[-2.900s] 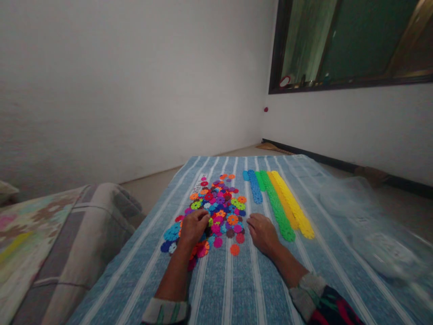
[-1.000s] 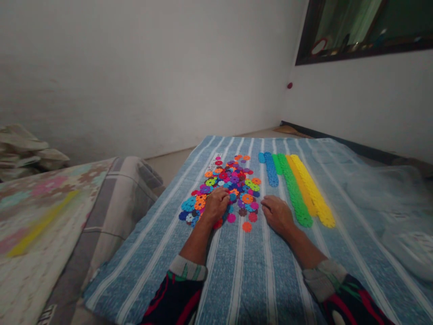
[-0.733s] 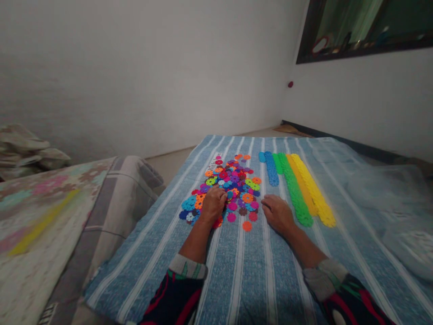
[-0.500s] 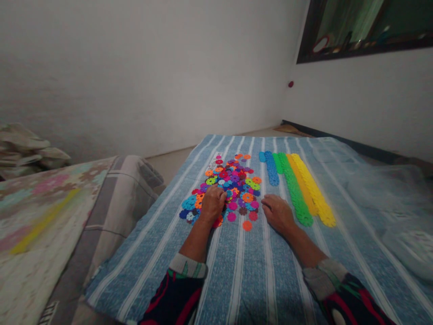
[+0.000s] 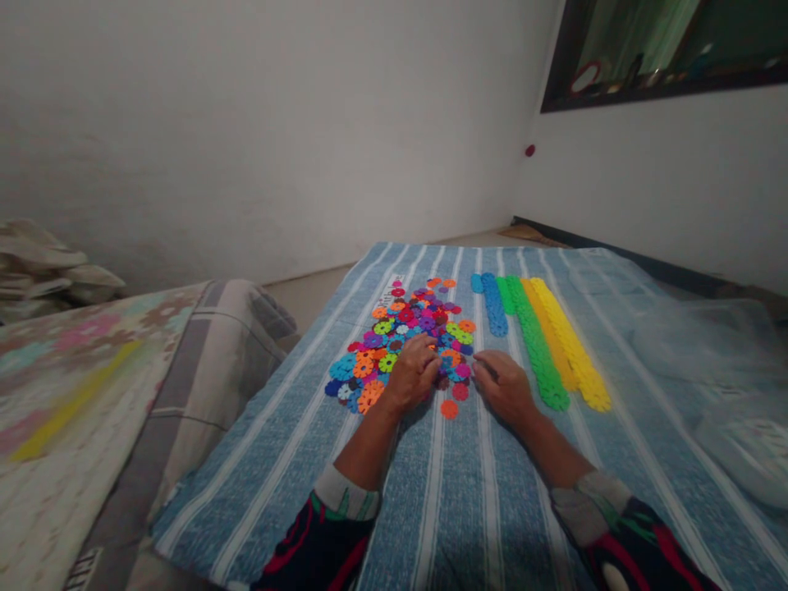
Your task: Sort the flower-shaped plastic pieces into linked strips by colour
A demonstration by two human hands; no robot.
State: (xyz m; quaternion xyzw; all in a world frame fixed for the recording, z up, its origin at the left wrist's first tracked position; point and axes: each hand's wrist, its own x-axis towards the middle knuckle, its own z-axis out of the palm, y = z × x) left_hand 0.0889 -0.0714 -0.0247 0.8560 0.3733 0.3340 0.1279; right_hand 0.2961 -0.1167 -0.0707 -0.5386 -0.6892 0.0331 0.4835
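Observation:
A pile of colourful flower-shaped plastic discs (image 5: 405,313) lies on the striped cloth. My left hand (image 5: 414,373) rests over the near part of the pile, its fingers curved and the thumb held apart. Nothing shows clearly in its grasp, and the discs under its palm are hidden. At the pile's right edge is my right hand (image 5: 503,386), fingers curled in towards the thumb. Whatever those fingertips hold, if anything, cannot be made out. A loose orange disc (image 5: 449,409) sits between the two hands, nearer to me.
Right of the pile lie overlapping rows of discs: a blue row (image 5: 494,305), a green row (image 5: 538,353), an orange-yellow row (image 5: 557,353) and a yellow row (image 5: 570,345). Clear plastic containers (image 5: 748,443) stand at the right. A bed-like surface with flowered fabric (image 5: 86,377) is at the left.
My left hand has slid right across the pile, uncovering orange and green discs on its left. My right hand has barely moved.

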